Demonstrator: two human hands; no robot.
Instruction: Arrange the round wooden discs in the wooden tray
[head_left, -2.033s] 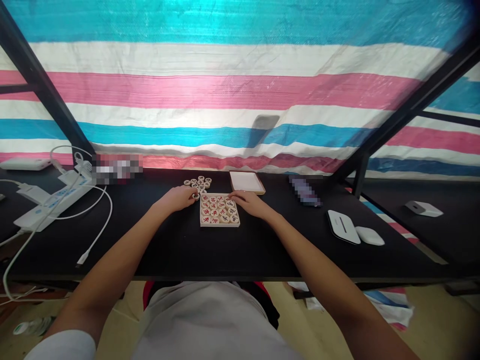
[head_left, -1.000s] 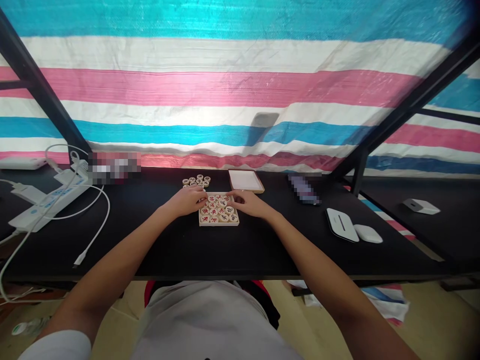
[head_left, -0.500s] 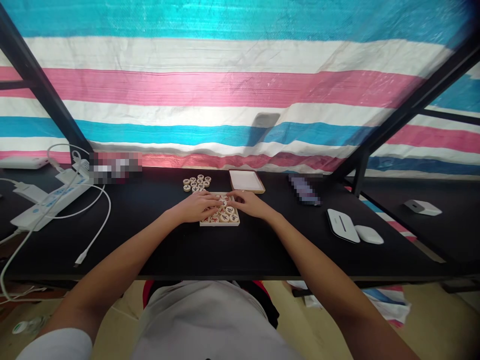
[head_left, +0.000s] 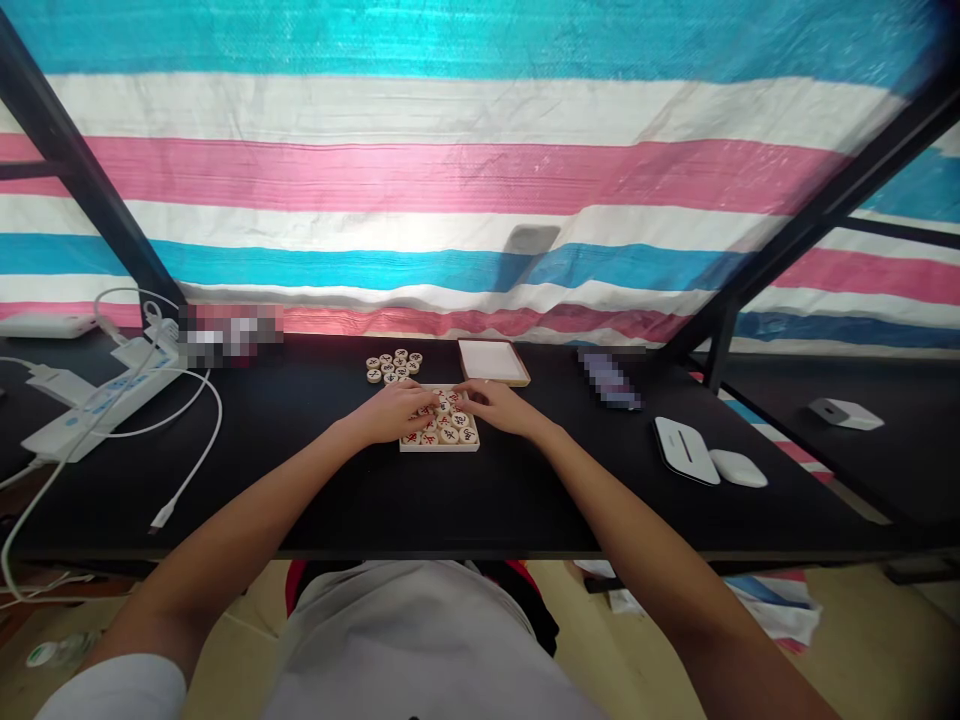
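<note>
left hand (head_left: 394, 412) crossed box (head_left: 439, 449) edge; right hand (head_left: 501, 406) at opposite edge; grips unclear.

Round pieces (head_left: 449, 435) in white box (head_left: 439, 448)

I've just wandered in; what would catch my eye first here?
Probably the big striped sheet in blue, white and pink, filling the background behind the black table. Next, mid-table, the left hand and right hand meet at a shallow white box of round pieces marked in red or black. At the left lies a white power strip.
</note>
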